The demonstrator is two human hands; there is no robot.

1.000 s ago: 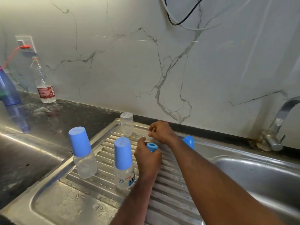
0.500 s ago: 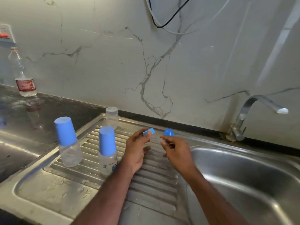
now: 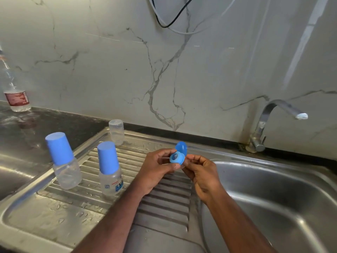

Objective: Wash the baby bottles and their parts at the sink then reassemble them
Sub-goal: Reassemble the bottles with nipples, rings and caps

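Over the drainboard: both hands meet above the ribbed steel drainboard, just left of the sink basin
Left hand: fingers pinch the blue collar ring, its opening turned toward the camera
Right hand: fingers curled round a clear part, probably the teat, too see-through to be sure
Blue dome cap: just behind the ring; whether it rests on the sink rim I cannot tell
Bottles: two capped bottles, and, stand on the drainboard; a clear bottle body stands uncapped at the back
Step in hand: reassembly, seating teat in ring
Next move: likely press it through until it seats, then screw it onto the bare body
Tap: no water seen running
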